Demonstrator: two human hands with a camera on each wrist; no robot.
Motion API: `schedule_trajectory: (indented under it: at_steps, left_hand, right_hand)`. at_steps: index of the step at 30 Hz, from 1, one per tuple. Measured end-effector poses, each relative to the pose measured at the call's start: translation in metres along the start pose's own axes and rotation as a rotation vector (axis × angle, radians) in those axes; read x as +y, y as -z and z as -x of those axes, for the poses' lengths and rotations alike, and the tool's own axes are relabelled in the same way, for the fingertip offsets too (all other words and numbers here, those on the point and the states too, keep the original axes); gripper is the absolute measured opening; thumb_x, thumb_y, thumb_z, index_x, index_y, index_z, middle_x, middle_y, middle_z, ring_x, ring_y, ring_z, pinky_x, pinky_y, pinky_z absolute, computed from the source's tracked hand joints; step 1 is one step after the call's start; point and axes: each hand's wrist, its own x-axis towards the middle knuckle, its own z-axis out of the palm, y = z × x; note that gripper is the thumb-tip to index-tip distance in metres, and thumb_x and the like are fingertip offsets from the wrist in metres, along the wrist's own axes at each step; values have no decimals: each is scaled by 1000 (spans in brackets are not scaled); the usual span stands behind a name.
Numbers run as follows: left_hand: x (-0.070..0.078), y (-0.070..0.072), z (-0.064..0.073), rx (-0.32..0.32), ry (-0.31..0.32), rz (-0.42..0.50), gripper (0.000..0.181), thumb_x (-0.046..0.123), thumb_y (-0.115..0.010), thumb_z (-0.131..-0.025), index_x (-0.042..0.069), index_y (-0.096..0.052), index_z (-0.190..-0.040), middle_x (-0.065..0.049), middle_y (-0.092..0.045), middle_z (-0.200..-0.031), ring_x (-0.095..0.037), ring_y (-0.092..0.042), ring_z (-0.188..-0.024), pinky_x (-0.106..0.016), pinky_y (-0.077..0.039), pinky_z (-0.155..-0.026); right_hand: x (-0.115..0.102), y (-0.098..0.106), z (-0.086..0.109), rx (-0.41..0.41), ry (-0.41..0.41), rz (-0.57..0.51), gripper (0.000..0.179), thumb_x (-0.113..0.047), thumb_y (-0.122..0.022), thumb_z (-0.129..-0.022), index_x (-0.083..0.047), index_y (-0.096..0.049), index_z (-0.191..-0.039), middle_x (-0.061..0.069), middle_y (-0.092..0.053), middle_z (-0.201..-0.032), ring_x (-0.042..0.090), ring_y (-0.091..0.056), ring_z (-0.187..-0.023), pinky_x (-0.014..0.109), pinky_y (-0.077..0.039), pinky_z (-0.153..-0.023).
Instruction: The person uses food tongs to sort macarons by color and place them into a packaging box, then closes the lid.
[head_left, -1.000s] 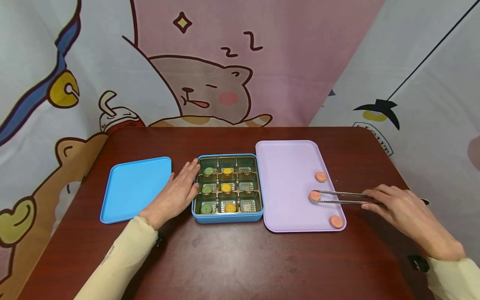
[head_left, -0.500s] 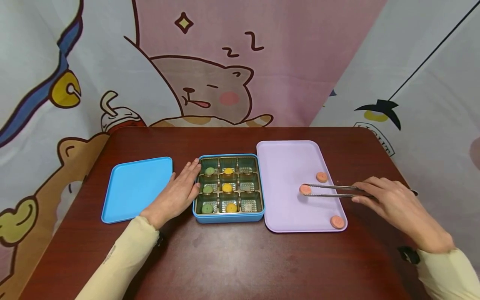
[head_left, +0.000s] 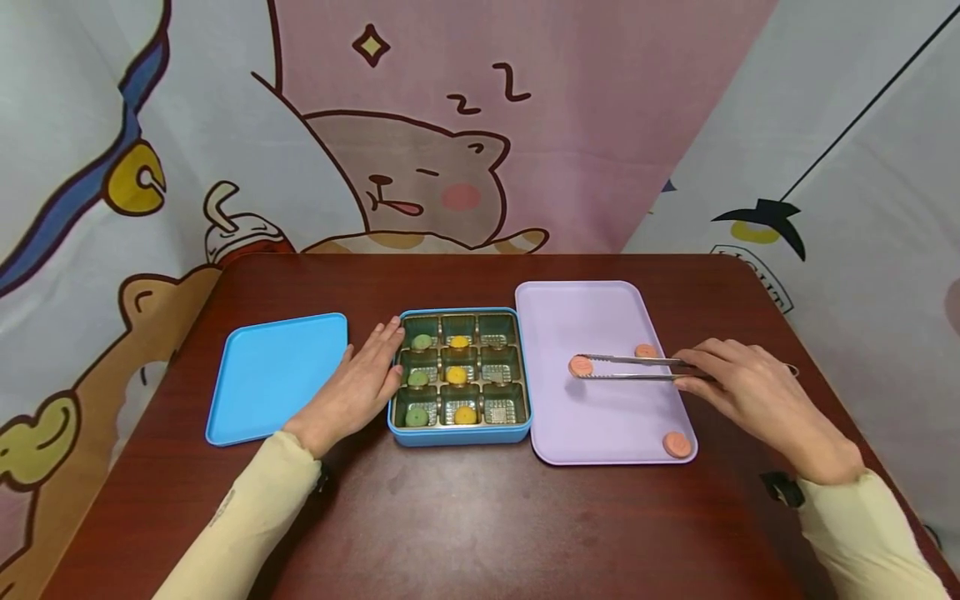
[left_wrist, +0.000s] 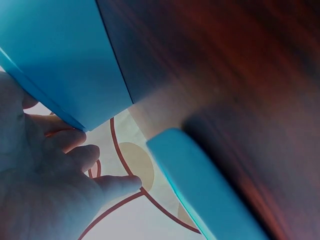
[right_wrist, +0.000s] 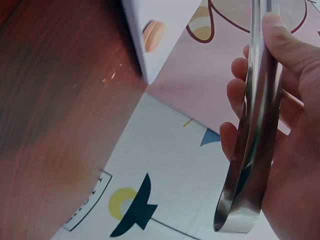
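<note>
Just right of the frame's centre I can see a pink cookie [head_left: 581, 366] nipped in the tips of the metal tongs [right_wrist: 265, 110], over the lilac tray [head_left: 577, 308], and the right hand [head_left: 757, 396], farther right, grips those tongs. Two more cookies [head_left: 677, 444] lie along the tray's right side. Left of the tray, the left hand [head_left: 352, 393], fingers extended and grasping nothing, touches the blue box [head_left: 461, 436] holding green and yellow pieces, near a blue lid [head_left: 277, 379] at centre left.
</note>
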Motion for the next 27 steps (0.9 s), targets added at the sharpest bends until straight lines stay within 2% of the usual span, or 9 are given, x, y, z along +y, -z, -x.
schedule_trajectory:
  at_steps: [8, 16, 22, 27]
  left_hand:
    - [-1, -1, 0, 12, -9, 1, 63, 30, -43, -112, 4, -23, -165, -10, -12, -173, -33, -13, -158, -70, -17, -118]
    - [0, 0, 0, 5, -4, 2, 63, 30, -43, -112, 5, -21, -165, -8, -10, -174, -31, -12, -159, -70, -16, -119]
    - [0, 0, 0, 5, -4, -2, 63, 30, -43, -112, 5, -21, -165, -8, -10, -174, -30, -11, -159, -70, -16, -119]
    - [0, 0, 0, 7, -6, -4, 63, 29, -43, -112, 4, -21, -165, -9, -10, -174, -31, -12, -159, -70, -17, -119]
  right_hand:
    - [-5, -3, -15, 26, 39, -29, 41, -22, -90, -76, -11, -78, -113, 1, -71, -99, 17, -61, -84, 44, -49, -72]
    - [-13, -4, -27, 42, 57, -25, 38, -36, -81, -89, -8, -77, -114, 3, -71, -99, 22, -63, -83, 48, -52, -71]
    - [-20, -4, -41, 24, 47, -10, 38, -26, -89, -81, -8, -77, -113, 4, -71, -98, 22, -63, -84, 46, -52, -71]
    - [-25, -3, -52, 20, 57, 6, 40, -27, -90, -80, -9, -78, -112, 3, -70, -95, 19, -61, -79, 43, -51, -67]
